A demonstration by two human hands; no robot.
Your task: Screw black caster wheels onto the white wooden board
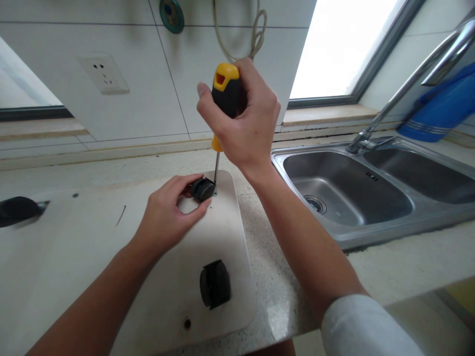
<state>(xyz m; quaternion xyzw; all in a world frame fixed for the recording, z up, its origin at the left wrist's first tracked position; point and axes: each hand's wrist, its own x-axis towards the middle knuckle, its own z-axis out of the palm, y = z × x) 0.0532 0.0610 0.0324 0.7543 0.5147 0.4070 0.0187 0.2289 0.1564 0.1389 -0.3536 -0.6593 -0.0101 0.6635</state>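
A yellow and black screwdriver (226,96) stands nearly upright in my right hand (252,116), whose fingers wrap its handle. Its metal shaft points down to the edge of a black caster wheel (203,189) near the far right corner of a white board (159,291). My left hand (172,205) grips that caster between thumb and fingers, holding it against the board. Whether a screw sits under the tip is too small to make out. Closer to me, a second black caster (215,284) sits on the same board.
To the right is a steel double-bowl sink (345,188) with a chrome faucet (393,99) and a blue item (438,106) behind. Another black caster (18,211) is at the left edge. A wall socket (104,74) and looped cord (256,37) are on the tiled wall.
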